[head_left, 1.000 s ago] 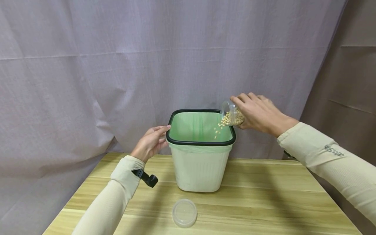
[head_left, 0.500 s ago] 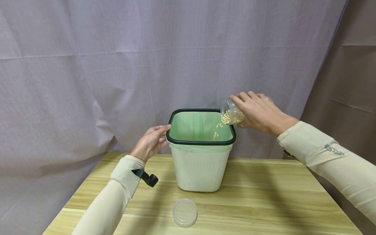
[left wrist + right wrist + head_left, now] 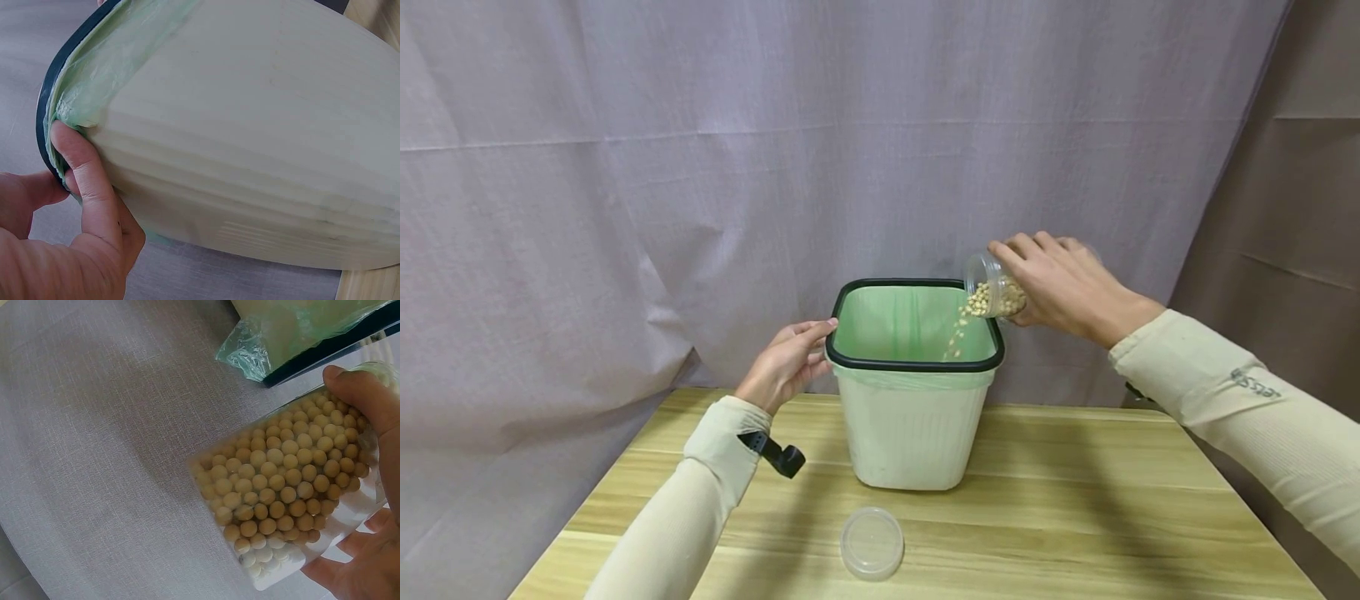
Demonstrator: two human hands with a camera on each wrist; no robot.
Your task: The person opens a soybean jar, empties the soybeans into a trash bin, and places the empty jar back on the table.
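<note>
A cream bin with a black rim and green liner stands on the wooden table. My right hand grips a clear jar of pale beans, tipped mouth-down over the bin's far right corner. Beans fall from it into the liner. In the right wrist view the jar is packed with beans and my fingers wrap it. My left hand holds the bin's left rim; the left wrist view shows my thumb pressed on the rim and wall.
A clear round lid lies on the table in front of the bin. A grey cloth backdrop hangs right behind the bin. The table's left edge is near my left forearm. A black strap clip hangs at my left wrist.
The jar has lifted and tipped slightly, and beans keep spilling into the bin. My left hand stays on the rim.
</note>
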